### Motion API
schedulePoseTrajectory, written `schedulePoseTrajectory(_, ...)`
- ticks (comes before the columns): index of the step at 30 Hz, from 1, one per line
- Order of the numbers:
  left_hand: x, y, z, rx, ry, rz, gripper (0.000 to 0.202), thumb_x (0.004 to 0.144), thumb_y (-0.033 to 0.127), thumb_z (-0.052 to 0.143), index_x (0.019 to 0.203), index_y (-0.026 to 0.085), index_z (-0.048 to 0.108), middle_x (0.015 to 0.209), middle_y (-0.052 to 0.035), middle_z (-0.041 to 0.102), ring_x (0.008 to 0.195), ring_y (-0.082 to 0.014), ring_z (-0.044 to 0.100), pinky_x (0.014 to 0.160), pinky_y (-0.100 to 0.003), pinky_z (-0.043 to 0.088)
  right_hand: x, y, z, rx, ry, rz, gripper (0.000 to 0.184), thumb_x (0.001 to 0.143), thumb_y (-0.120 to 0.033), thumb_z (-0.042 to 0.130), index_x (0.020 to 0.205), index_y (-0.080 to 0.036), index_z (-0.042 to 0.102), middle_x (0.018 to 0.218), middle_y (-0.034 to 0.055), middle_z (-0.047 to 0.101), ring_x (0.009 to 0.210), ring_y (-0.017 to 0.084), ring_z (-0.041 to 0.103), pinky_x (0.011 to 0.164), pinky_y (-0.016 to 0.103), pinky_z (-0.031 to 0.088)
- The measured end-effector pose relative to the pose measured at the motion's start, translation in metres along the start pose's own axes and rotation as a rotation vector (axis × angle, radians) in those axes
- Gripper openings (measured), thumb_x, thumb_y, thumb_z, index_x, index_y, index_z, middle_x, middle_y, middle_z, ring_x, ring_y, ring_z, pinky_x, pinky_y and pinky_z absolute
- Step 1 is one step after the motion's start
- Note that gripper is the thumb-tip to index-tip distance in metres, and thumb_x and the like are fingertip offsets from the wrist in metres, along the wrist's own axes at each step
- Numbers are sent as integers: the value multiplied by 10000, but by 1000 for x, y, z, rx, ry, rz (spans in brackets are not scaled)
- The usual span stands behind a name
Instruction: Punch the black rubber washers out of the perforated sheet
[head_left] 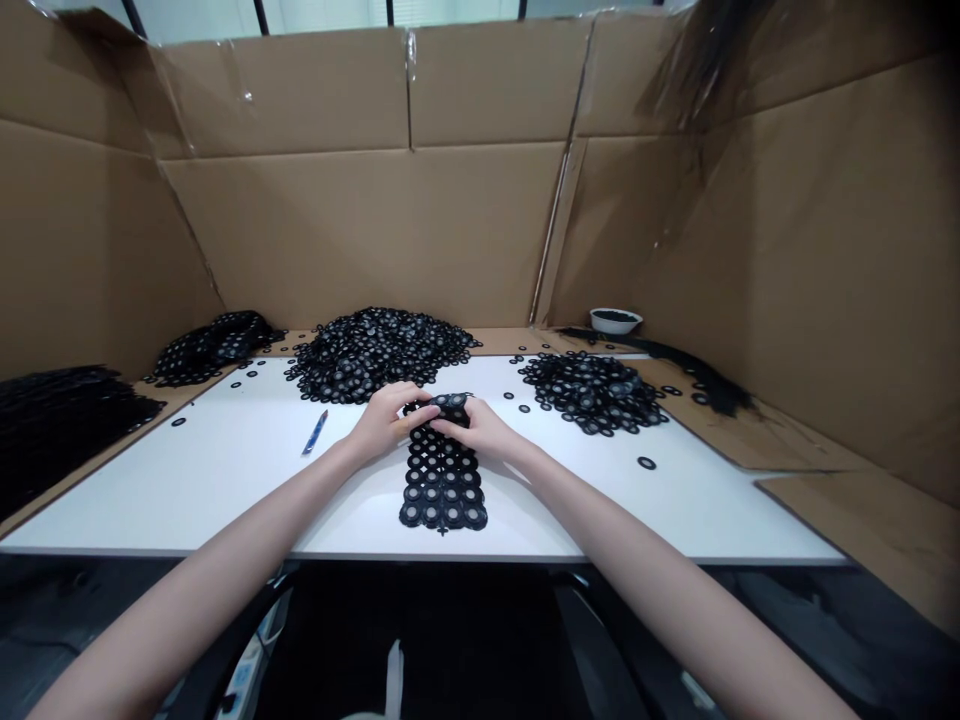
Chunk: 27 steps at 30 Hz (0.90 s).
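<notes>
A black sheet of joined rubber rings (442, 485) lies flat on the white tabletop (225, 480), running from the front edge toward the middle. Its far end is curled up between my hands. My left hand (386, 420) grips that far end from the left, fingers closed on it. My right hand (480, 425) pinches the same end from the right. A big heap of loose black rings (375, 352) sits just behind my hands, and a smaller heap (592, 390) lies to the right.
A blue pen (315, 432) lies left of my hands. Stacks of black ring sheets (214, 345) fill the far left. A white bowl (615, 320) stands at the back right. Cardboard walls (360, 230) enclose the table. Stray rings (646, 462) dot the surface.
</notes>
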<state>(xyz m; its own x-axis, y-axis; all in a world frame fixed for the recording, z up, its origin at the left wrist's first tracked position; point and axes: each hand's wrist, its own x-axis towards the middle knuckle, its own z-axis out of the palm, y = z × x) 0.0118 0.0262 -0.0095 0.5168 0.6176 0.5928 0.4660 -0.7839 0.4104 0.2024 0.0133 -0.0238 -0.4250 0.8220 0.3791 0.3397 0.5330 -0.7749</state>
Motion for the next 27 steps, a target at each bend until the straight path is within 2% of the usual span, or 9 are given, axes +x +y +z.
schedulePoseTrajectory(8,0,-1,0,-10,-8,16,242,833,408,575,837,188,674,775,-22,641,738,-161,564,718,-282,389,-2,-2,0,8,-18,-3,227,774,-353,603,877,-161,668,776,27,656,785,211,570,710,314,449)
schedulePoseTrajectory(14,0,2,0,24,-12,-6,270,865,412,523,826,185,664,772,-24,639,736,-160,559,721,-284,381,-1,-1,0,-7,-17,-10,199,763,-326,612,859,-161,669,764,22,654,772,203,571,723,315,446)
schedulePoseTrajectory(20,-1,0,0,6,-21,4,258,845,410,557,816,176,662,760,-15,635,722,-149,557,703,-268,379,0,1,0,-35,-36,-24,198,774,-298,598,892,-154,665,795,30,656,777,193,568,733,309,441)
schedulePoseTrajectory(27,-1,0,0,19,-19,0,260,848,405,557,821,166,658,770,-12,636,726,-142,555,703,-257,380,-1,0,-1,-66,-43,-16,187,783,-309,583,824,-136,642,771,25,633,721,164,546,680,279,426)
